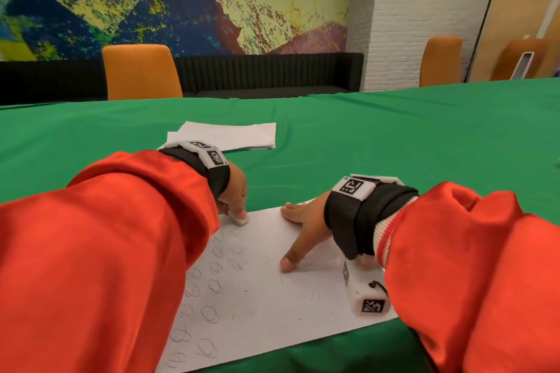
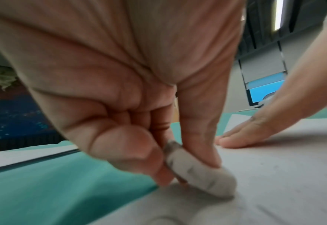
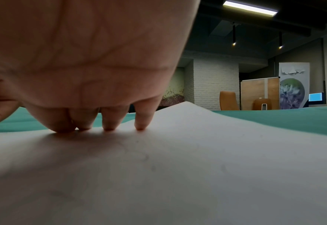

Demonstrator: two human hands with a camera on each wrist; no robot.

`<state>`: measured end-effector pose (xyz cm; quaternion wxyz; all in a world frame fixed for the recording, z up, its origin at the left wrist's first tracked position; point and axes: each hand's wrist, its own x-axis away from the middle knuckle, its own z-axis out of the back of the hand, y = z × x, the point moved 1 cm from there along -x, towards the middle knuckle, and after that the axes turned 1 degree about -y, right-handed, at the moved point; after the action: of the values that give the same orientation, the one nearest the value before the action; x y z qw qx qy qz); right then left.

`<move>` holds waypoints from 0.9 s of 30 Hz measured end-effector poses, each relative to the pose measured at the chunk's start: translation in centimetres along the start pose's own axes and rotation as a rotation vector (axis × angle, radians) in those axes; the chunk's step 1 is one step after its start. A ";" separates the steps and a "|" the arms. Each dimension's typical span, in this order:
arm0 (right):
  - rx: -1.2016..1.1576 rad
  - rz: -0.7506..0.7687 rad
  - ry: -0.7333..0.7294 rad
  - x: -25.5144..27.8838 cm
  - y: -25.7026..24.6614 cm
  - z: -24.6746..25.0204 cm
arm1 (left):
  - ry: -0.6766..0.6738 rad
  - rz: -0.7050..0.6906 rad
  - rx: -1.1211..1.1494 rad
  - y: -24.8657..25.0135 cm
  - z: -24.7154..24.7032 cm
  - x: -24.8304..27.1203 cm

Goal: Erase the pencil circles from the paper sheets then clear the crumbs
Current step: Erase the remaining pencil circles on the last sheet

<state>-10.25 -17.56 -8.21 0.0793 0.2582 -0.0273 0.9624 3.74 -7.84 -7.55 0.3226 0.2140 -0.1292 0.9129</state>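
A white paper sheet (image 1: 266, 291) lies on the green tablecloth near me, with several pencil circles (image 1: 212, 288) down its left half and dark eraser crumbs (image 1: 315, 297) scattered over its right half. My left hand (image 1: 235, 194) pinches a white eraser (image 1: 241, 220) (image 2: 201, 175) between thumb and fingers and presses its tip onto the sheet's far left corner. My right hand (image 1: 303, 227) lies flat with spread straight fingers (image 3: 108, 120) pressing the sheet (image 3: 178, 167) down at its far edge, thumb pointing toward me.
A stack of more white sheets (image 1: 230, 135) lies further out on the green table (image 1: 394, 130). Orange chairs (image 1: 141, 71) and a black bench stand behind the table's far edge.
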 end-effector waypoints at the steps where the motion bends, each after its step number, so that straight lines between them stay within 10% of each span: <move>1: -0.002 0.001 0.002 0.0 0.0 0.0 | 0.000 0.017 -0.022 -0.4 0.1 0.0; 27: -0.027 -0.030 -0.013 -0.4 0.1 -0.1 | 0.022 0.017 -0.097 1.3 0.1 0.3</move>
<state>-9.94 -17.69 -8.50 0.0970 0.2637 -0.0372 0.9590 2.71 -8.70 -7.46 0.3262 0.1870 -0.1714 0.9106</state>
